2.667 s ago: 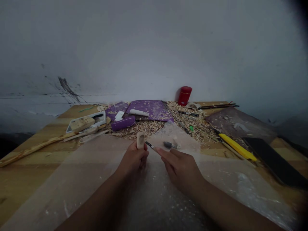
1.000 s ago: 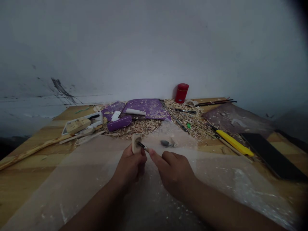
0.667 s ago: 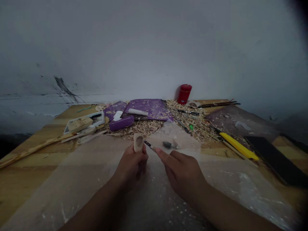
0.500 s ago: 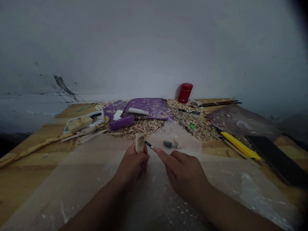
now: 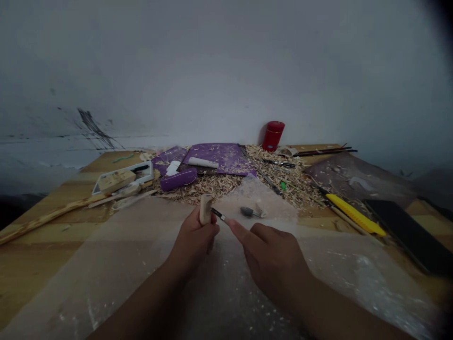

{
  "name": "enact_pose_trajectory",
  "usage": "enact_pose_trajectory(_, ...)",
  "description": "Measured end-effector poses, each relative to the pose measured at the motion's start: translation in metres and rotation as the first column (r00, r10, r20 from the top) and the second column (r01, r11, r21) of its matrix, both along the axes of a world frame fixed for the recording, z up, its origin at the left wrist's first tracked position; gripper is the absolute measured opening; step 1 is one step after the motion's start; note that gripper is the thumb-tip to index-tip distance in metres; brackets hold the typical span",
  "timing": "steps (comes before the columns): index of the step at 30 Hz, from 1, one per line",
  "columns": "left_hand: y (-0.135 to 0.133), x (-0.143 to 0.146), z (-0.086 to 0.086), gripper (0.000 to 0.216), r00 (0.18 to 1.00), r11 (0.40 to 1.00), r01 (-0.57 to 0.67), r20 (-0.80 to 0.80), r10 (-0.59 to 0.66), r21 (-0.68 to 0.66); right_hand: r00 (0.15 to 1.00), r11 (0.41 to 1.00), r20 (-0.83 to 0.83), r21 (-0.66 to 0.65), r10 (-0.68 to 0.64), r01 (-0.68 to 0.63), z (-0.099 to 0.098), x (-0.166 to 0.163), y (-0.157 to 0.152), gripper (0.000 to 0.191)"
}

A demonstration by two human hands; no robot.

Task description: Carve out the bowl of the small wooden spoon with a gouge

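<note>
A small pale piece of wood (image 5: pixel 205 208) stands upright in my left hand (image 5: pixel 197 232), whose fingers are wrapped round its lower part. My right hand (image 5: pixel 271 248) is closed on a carving knife (image 5: pixel 220 215), with the index finger stretched along it toward the blade. The dark blade points left and reaches the right side of the wood; whether its edge is touching, I cannot tell. The knife's handle is hidden in my right palm. Just beyond my hands lies a small grey-headed tool (image 5: pixel 250 212) on the plastic sheet (image 5: pixel 141 250).
Wood shavings (image 5: pixel 215 184) are heaped behind my hands around a purple folder (image 5: pixel 221 156). A red canister (image 5: pixel 273 135) stands by the wall. At right lie a yellow utility knife (image 5: pixel 354 215) and a black flat slab (image 5: pixel 406 231); at left, a white tray (image 5: pixel 144 177) and a long stick (image 5: pixel 53 220).
The piece of wood has turned in my left hand, so the hollow seen on its face before no longer shows. My right hand keeps the knife at its right side, nearly unmoved.
</note>
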State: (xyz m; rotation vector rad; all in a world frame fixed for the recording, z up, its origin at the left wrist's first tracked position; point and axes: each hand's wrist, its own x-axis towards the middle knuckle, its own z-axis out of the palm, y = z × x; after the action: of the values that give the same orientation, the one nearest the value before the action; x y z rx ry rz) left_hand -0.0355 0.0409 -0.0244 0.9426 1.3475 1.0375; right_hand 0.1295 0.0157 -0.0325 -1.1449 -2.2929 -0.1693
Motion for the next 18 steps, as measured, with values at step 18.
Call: enact_pose_trajectory(18,-0.002,-0.006,-0.007,0.006,0.940,0.982,0.095,-0.338,-0.034,0.166,0.976,0.995,0.199,0.045,-0.093,0.086,0.018,-0.004,-0.010,0.043)
